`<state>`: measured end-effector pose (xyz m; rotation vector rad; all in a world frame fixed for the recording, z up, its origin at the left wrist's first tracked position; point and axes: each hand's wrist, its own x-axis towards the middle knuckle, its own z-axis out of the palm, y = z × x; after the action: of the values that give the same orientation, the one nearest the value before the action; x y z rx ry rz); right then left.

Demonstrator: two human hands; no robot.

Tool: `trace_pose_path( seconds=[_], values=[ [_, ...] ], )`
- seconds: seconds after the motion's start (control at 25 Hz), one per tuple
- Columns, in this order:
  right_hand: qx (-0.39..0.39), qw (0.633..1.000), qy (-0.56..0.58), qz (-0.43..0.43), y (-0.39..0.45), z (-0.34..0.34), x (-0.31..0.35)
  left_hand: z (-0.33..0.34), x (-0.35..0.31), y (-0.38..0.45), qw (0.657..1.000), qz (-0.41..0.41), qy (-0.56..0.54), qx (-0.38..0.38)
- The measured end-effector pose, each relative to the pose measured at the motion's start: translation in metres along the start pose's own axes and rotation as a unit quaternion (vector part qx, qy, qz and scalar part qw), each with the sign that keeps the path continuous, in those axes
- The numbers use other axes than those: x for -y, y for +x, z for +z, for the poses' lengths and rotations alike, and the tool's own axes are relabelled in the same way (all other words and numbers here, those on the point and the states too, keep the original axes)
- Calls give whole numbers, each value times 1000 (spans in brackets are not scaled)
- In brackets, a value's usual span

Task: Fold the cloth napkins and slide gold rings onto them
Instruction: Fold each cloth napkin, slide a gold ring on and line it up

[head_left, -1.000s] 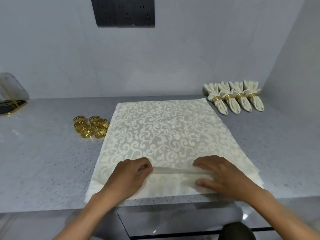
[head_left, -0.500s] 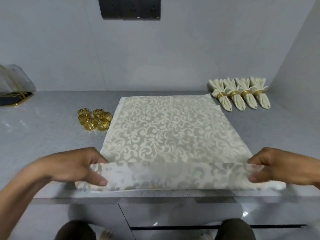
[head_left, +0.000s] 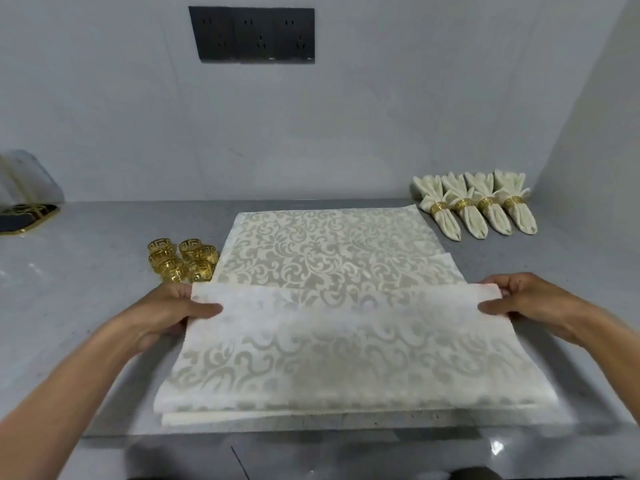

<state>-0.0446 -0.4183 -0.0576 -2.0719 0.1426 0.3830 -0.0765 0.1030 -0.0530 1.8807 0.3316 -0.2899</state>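
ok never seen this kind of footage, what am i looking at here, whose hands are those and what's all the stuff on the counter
There is no machine here. A person wears a wide-angle camera on their head, so you look forward and down at their own two bare hands. It is one view only.

On the grey counter lies a large cream patterned napkin. The left hand and the right hand each pinch a corner of its near edge, lifting it and folding it away from the person.

Left of the cloth sits a cluster of loose gold rings. At the back right lie four finished napkins, each folded and threaded through a gold ring. A row of black wall sockets is above. The dark object at the far left is too cut off to identify.
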Motion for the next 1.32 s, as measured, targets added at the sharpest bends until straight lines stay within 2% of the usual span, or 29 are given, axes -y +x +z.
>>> trace_pose_path(
  seconds=[0.12,0.24,0.32,0.44,0.56,0.68,0.88,1.2,1.24,1.32],
  values=[
    [-113,992,60,-9,32,9,7,3,2,42,996,25,0,-85],
    [-180,982,51,-16,58,16,8,9,5,70,982,74,76,-159],
    [-206,978,11,-13,77,20,2,14,9,85,949,139,196,-203],
    [-264,963,-39,-21,91,27,-3,18,13,98,876,244,335,-246],
    [-303,949,-74,-37,96,33,-1,21,12,103,842,263,390,-264],
    [-317,939,-131,-38,103,35,2,28,14,108,820,238,435,-286],
    [-326,927,-183,-23,110,38,-2,34,15,110,817,207,435,-316],
    [-335,915,-226,20,115,42,-1,38,0,96,822,164,443,-319],
    [-339,913,-226,27,113,43,3,41,-3,85,815,181,451,-316],
    [-372,897,-235,34,98,49,16,60,-2,52,805,269,441,-291]
  ],
)
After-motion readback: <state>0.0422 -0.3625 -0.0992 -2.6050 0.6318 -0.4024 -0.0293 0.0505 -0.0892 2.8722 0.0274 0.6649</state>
